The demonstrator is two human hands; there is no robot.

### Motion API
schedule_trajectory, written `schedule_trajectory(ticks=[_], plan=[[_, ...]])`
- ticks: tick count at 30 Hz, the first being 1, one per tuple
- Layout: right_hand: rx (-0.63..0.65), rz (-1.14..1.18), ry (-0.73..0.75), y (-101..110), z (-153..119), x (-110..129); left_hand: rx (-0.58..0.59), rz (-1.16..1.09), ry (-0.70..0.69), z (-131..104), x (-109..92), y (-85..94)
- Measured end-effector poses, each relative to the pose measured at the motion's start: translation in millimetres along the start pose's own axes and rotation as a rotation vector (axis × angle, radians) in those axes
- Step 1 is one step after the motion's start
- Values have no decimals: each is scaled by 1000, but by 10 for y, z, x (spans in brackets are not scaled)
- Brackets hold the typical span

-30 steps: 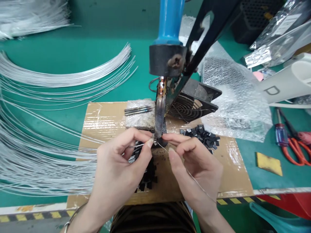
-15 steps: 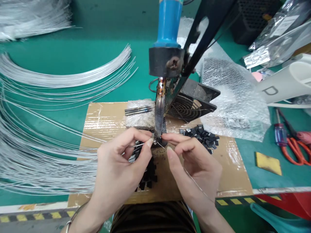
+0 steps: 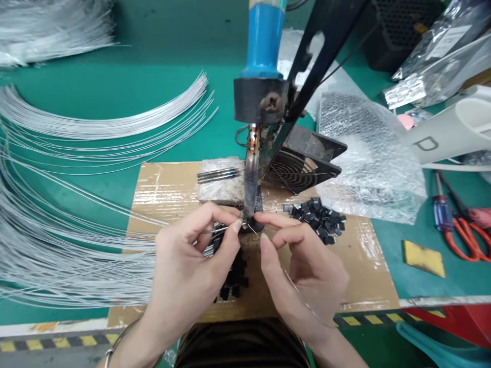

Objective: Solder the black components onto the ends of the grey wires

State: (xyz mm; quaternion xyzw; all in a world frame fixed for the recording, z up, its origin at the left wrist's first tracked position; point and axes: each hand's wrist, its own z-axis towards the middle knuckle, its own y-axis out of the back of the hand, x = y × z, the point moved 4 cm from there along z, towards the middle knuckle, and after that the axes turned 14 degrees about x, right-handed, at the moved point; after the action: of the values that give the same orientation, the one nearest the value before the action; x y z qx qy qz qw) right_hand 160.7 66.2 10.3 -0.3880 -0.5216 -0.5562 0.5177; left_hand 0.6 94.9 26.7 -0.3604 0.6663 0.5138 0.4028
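Observation:
Pinched between the thumb and finger of my left hand [image 3: 199, 250] is a thin grey wire [image 3: 215, 231], its end close under the soldering iron tip [image 3: 250, 197]. The iron's blue handle [image 3: 264, 41] points down, clamped in a black arm. My right hand [image 3: 309, 266] is closed on a thin strand of solder wire [image 3: 295, 286], which runs back across the palm; its front end reaches the tip. Its index finger lies beside the tip. A small metal part at the tip is mostly hidden by my fingers. Black connectors [image 3: 232, 286] lie under my left hand.
A pile of small black connectors [image 3: 320, 220] lies right on the cardboard [image 3: 368, 266]. Behind stands a black fan [image 3: 303, 168]. Bundled grey wires [image 3: 76, 260] spread left. A yellow sponge [image 3: 424, 258], scissors [image 3: 466, 237] and a screwdriver [image 3: 442, 209] lie right.
My right thumb has shifted slightly left and the solder strand has moved with the hand. My left hand holds nearly the same place; the view has shifted slightly.

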Motion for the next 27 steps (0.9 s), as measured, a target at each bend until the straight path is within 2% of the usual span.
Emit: schedule_trajectory(ticks=[18, 27], plan=[[-22, -33, 24, -3, 4, 9, -5, 30, -18, 38, -37, -11], [-15, -38, 32, -8, -8, 5, -11, 73, -33, -15, -41, 10]])
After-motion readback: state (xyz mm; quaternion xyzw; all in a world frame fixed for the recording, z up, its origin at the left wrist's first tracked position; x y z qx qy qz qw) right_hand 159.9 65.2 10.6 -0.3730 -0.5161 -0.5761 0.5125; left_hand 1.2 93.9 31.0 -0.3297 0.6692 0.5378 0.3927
